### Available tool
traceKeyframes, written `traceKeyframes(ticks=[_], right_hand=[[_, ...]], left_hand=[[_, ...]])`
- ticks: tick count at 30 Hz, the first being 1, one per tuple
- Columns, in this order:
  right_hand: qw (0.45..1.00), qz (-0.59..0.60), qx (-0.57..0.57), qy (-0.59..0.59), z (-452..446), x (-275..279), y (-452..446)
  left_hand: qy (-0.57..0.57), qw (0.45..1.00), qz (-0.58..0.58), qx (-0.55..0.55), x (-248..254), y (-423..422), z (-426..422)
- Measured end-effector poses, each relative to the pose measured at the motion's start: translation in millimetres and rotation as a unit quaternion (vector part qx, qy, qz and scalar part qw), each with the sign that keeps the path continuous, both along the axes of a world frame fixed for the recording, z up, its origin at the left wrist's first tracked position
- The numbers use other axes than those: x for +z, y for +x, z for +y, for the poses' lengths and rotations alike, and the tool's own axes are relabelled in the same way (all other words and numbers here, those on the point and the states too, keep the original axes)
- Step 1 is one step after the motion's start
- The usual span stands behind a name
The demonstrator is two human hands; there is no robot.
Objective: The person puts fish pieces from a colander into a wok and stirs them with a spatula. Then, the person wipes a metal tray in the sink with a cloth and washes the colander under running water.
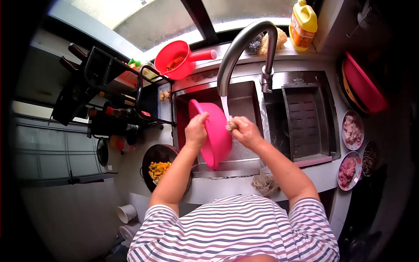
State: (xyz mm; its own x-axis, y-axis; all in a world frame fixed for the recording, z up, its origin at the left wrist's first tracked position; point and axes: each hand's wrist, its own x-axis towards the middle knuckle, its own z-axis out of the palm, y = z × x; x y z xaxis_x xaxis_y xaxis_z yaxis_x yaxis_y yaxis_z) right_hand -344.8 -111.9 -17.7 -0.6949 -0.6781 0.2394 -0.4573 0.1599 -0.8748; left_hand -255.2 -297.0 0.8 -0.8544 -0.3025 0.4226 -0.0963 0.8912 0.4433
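A bright pink plastic basin (220, 137) is tipped on its side over the left sink bowl (244, 94). My left hand (197, 131) is closed on its rim. In my right hand (248, 133) is a small beige-grey scrubber (231, 125), held against or very near the basin's outer side. Water runs from the curved metal faucet (224, 65) and falls right by the basin and the scrubber. The inside of the basin faces left and is mostly hidden from me.
A metal drain tray (304, 124) sits in the right bowl. Nearby are a red dipper (176, 59), a pot with chopped vegetables (159, 170), a crumpled cloth (265, 182), plates of meat (348, 171), a yellow bottle (302, 26) and a black rack (104, 65).
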Motion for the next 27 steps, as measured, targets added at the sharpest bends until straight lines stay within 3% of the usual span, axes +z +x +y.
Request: traceKeyframes(ticks=[3, 4, 5, 6, 7, 8, 10, 11, 12, 14, 16, 17, 18, 20, 23, 24, 26, 27], right_hand=[[1.0, -0.028, 0.014, -0.001, -25.3, -9.4, 24.4], [1.0, 0.004, 0.01, 0.011, -25.3, -0.8, 34.7], [0.999, 0.036, 0.006, 0.024, -27.2, 5.3, 43.3], [0.999, 0.035, 0.007, 0.019, -32.2, 5.4, 50.6], [0.993, 0.117, 0.02, -0.024, -37.0, 4.5, 57.4], [0.977, 0.199, 0.032, -0.065, -40.7, 5.1, 60.6], [0.972, 0.23, 0.017, -0.055, -46.5, 5.8, 57.9], [0.969, 0.233, -0.011, -0.074, -49.9, 3.8, 54.3], [0.967, 0.234, -0.038, -0.093, -52.8, 1.3, 53.3], [0.966, 0.203, -0.144, -0.065, -66.3, -6.8, 38.8], [0.986, 0.082, -0.144, 0.035, -77.3, -10.8, 12.7], [0.985, 0.051, -0.145, -0.075, -78.0, -15.0, -5.9], [0.989, 0.009, -0.143, 0.037, -81.0, -13.2, -18.7], [0.989, -0.042, -0.116, 0.08, -84.6, -19.6, -45.4], [0.976, -0.214, 0.017, -0.018, -97.3, -77.7, -83.4], [0.95, -0.307, 0.037, -0.028, -98.4, -78.9, -90.8], [0.956, -0.263, 0.03, 0.129, -83.9, -76.4, -99.8], [0.934, -0.328, 0.048, 0.134, -78.1, -82.9, -98.3]], left_hand=[[0.195, 0.977, -0.087, -0.017, 5.7, 20.9, 2.5], [0.188, 0.978, -0.09, -0.016, 7.1, 21.7, 2.7], [0.429, 0.903, -0.012, 0.025, 14.3, 19.0, 9.4], [0.64, 0.763, 0.069, 0.063, 20.2, 15.5, 15.8], [0.55, 0.831, 0.056, 0.062, 22.7, 16.5, 22.5], [0.519, 0.848, 0.022, 0.103, 15.9, 17.8, 22.1], [0.385, 0.913, -0.034, 0.131, 4.0, 16.5, 27.3], [0.395, 0.914, 0.005, 0.094, 0.7, 14.1, 25.2], [0.399, 0.912, -0.025, 0.09, -0.5, 15.8, 20.7], [0.295, 0.949, -0.034, 0.104, 7.6, 18.2, 32.9], [0.251, 0.959, -0.065, 0.111, 16.3, 26.8, 43.4], [0.21, 0.966, -0.09, 0.118, 19.4, 27.7, 46.4], [0.21, 0.966, -0.094, 0.114, 22.8, 27.8, 46.8], [0.284, 0.955, -0.07, 0.053, 30.7, 35.2, 40.4], [0.489, 0.871, -0.05, 0.004, 54.1, 48.6, 3.6], [0.486, 0.873, -0.034, 0.018, 55.1, 52.7, -15.0], [0.555, 0.832, -0.004, 0.008, 66.2, 52.5, -41.4], [0.571, 0.821, 0.005, 0.011, 70.0, 51.8, -49.9]])
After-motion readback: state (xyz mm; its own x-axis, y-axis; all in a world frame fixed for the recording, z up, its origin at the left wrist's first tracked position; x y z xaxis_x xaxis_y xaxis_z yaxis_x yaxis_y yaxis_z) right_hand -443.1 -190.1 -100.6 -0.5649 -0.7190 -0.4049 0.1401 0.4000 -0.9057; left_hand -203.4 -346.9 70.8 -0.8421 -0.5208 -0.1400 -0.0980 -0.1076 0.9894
